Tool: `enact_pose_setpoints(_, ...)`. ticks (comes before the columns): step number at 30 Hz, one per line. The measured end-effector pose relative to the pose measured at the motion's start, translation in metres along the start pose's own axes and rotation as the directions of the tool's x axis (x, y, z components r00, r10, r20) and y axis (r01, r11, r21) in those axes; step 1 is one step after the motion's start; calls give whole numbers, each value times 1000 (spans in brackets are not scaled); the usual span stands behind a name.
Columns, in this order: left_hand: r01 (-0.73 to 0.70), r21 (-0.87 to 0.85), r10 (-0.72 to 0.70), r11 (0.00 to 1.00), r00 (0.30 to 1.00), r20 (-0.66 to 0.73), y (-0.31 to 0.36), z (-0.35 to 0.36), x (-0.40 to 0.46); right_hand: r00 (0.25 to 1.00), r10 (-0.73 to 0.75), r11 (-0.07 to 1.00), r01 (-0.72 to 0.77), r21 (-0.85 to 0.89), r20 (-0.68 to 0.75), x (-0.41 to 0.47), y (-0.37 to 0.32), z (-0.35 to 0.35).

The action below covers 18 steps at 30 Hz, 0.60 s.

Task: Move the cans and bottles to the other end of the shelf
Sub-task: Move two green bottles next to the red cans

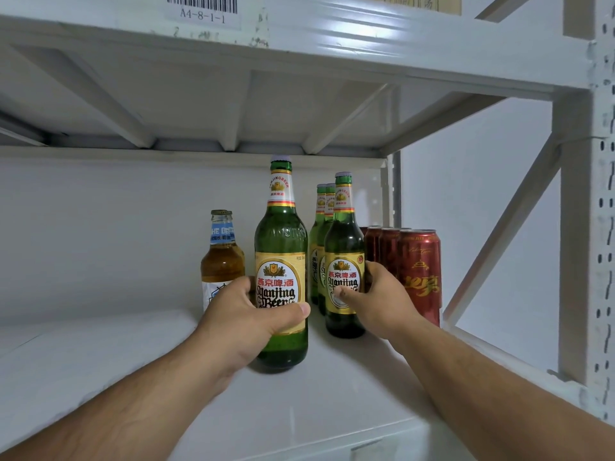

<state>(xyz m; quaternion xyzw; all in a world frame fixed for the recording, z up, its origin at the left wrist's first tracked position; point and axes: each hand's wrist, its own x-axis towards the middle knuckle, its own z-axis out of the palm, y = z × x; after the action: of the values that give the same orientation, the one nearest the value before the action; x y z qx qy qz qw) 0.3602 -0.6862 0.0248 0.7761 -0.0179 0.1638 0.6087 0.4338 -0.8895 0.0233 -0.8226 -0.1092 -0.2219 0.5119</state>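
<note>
Bottles and cans stand at the right end of a white shelf [100,354]. My left hand [246,314] grips the nearest green beer bottle [281,257] around its yellow label. My right hand [379,297] grips a second green beer bottle [344,241] a little farther back. Two more green bottles [319,227] stand behind that one. Amber bottles with blue neck labels [222,254] stand behind my left hand. Several red cans [417,271] line up at the far right, beside my right hand.
The shelf above [299,104] hangs low over the bottle tops, with a barcode label [203,11] on its front edge. A perforated upright post [602,227] and a diagonal brace [506,227] close off the right end.
</note>
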Motion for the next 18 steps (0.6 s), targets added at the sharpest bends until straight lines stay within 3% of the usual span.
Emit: enact_pose_setpoints(18, 16, 2, -16, 1000, 999, -38, -2, 4, 2, 995, 49, 997, -54, 52, 89, 9, 0, 1)
